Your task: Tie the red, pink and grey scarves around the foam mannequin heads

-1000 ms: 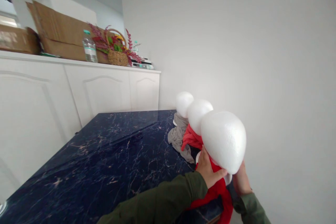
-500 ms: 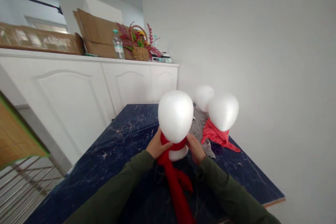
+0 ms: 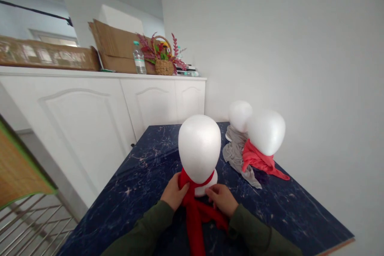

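A white foam head stands upright on the dark blue marbled table. Around its neck runs a red scarf, crossed at the front left, with its ends hanging down toward me. My left hand is closed on the scarf at the left side of the neck, thumb in front. Beside the base on the right, my right hand has its fingers pinched together at the scarf; part of the cloth passes under it, and what the fingertips grip is too small to make out.
Two more foam heads stand at the right by the wall, one with a coral scarf, one with a grey scarf. White cabinets lie behind. A metal rack is at the lower left.
My right hand has moved down from the side of the neck to near the base. My left hand stays at the scarf, slightly lower. The view has shifted, and the scarf's ends lie differently.
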The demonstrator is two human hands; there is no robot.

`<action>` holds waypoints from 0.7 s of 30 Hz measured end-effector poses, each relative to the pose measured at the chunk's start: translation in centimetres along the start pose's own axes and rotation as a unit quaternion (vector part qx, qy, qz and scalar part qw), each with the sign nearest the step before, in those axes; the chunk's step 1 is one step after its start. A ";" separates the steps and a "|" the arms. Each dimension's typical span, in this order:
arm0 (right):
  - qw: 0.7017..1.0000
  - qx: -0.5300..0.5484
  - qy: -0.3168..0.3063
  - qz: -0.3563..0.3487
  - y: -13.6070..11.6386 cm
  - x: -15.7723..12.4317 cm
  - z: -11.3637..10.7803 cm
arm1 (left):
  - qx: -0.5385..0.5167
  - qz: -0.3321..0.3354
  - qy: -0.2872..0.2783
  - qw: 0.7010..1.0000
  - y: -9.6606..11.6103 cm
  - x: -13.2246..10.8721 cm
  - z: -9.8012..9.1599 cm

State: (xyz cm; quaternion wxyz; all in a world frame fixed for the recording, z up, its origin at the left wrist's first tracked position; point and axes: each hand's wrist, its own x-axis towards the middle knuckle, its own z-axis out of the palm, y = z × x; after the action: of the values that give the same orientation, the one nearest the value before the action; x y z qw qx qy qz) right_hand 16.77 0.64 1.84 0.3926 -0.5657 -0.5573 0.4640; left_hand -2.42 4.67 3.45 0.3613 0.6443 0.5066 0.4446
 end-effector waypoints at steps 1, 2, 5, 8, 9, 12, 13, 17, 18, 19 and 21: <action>1.000 0.013 -0.018 0.009 -0.2 -0.2 0.6 | 0.025 0.001 0.001 1.000 -0.3 -0.2 -0.3; 0.999 0.030 -0.021 0.014 -0.4 -0.2 1.3 | 0.041 0.011 0.003 0.999 -0.5 -0.4 -0.6; 0.994 0.102 -0.010 0.047 -1.1 0.2 2.8 | -0.043 0.004 0.017 0.999 -0.8 -0.6 -0.9; 0.961 0.242 0.033 0.133 -1.7 0.8 3.7 | -0.242 -0.077 0.005 0.967 -0.5 -0.6 -0.4; 0.940 0.299 0.049 0.157 -1.9 0.9 3.9 | -0.300 -0.117 -0.012 0.947 -0.4 -0.6 -0.3; 0.890 0.414 0.075 0.177 -2.6 1.0 3.8 | -0.394 -0.204 -0.052 0.895 -0.1 -0.2 -0.2; 0.884 0.427 0.077 0.172 -2.9 0.9 3.6 | -0.412 -0.216 -0.046 0.884 -0.2 0.1 -0.4; 0.876 0.459 0.083 0.122 -3.4 0.5 1.5 | -0.446 -0.233 0.056 0.863 -1.2 2.2 -2.2; 0.878 0.463 0.075 0.092 -3.4 0.4 0.7 | -0.444 -0.234 0.084 0.861 -1.5 2.8 -2.9; 0.883 0.460 0.068 0.058 -3.3 0.4 -0.2 | -0.439 -0.230 0.108 0.861 -1.9 3.4 -3.5; 0.898 0.433 0.069 -0.008 -3.0 0.7 -2.1 | -0.424 -0.214 0.143 0.868 -2.5 4.2 -4.7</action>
State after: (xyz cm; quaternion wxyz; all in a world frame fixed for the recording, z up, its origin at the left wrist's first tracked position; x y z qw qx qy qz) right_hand 17.95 1.69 5.24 0.6403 -0.3658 -0.2769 0.6161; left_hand -7.31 9.45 3.66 0.6100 0.2338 0.4409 0.6155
